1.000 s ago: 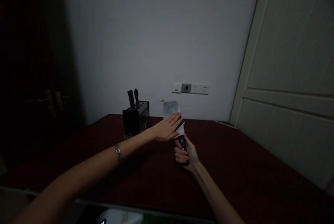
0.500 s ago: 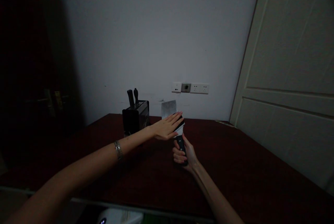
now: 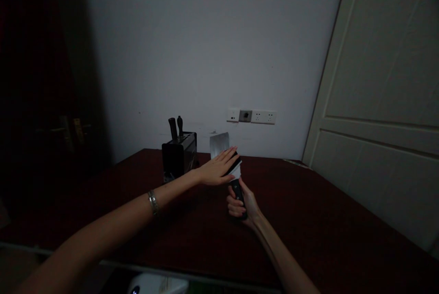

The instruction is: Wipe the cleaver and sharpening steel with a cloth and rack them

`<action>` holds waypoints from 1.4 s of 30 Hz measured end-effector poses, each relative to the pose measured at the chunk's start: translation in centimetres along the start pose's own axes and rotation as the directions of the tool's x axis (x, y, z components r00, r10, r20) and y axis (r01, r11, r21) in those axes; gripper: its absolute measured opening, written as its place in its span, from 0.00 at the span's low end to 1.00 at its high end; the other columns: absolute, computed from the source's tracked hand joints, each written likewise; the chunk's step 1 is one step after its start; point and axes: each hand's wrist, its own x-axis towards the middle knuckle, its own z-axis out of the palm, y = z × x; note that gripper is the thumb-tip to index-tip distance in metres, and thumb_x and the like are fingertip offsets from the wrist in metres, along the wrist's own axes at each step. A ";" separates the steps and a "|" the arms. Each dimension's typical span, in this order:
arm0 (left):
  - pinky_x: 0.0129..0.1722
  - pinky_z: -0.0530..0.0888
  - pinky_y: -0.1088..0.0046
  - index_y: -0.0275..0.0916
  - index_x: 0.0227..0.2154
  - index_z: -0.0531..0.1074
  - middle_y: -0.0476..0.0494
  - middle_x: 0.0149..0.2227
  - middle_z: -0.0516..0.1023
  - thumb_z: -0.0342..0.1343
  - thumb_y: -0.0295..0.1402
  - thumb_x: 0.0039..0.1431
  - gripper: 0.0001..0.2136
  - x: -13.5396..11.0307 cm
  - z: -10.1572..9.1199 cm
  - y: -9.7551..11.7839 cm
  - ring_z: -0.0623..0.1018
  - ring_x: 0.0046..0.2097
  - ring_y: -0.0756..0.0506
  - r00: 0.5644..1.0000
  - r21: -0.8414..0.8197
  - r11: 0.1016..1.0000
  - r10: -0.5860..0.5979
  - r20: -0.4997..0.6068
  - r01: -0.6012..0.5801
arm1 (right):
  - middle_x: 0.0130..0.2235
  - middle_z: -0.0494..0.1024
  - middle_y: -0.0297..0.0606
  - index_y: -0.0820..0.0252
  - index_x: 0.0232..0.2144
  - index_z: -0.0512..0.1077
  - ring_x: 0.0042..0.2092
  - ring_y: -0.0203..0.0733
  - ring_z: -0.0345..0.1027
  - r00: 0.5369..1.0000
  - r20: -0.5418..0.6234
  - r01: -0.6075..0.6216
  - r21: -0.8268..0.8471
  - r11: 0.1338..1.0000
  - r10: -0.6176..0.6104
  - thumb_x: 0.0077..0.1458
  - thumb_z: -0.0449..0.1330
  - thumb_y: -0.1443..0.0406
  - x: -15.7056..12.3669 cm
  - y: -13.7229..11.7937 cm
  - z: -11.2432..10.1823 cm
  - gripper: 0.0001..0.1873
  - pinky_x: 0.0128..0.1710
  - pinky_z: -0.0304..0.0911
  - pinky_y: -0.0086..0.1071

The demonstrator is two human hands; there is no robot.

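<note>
My right hand (image 3: 242, 202) is wrapped round the black handle (image 3: 238, 192) of a cleaver, its blade (image 3: 219, 142) pointing up and away, tilted left. Across the blade lies my left hand (image 3: 217, 168), palm down, fingers stretched out. A black patch with a white edge (image 3: 236, 165) shows by the left fingers; I cannot tell whether it is a pad or part of the blade. The left palm covers the middle of the blade. Left of the hands stands a black knife block (image 3: 174, 161) with two dark handles (image 3: 176, 128) sticking up.
Both arms reach over a dark red-brown table (image 3: 291, 234). Behind it is a pale wall with a row of sockets (image 3: 252, 116). A light panelled door (image 3: 377, 147) stands at the right. A white object (image 3: 157, 283) shows below the table's front edge.
The blade has tilted slightly to the left, and my left hand has shifted slightly left with it. The right hand keeps its grip on the handle.
</note>
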 end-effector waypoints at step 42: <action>0.27 0.66 0.79 0.36 0.32 0.73 0.49 0.28 0.73 0.59 0.47 0.43 0.19 1.7 -1.3 -5.9 0.71 0.28 0.51 0.119 -0.960 0.104 -0.983 -0.138 -0.258 | 0.15 0.68 0.31 0.62 0.18 0.65 0.17 0.32 0.63 0.743 -0.410 0.083 -0.729 0.679 -0.530 0.39 0.64 0.52 0.5 -0.1 1.0 0.20 0.15 0.54 0.22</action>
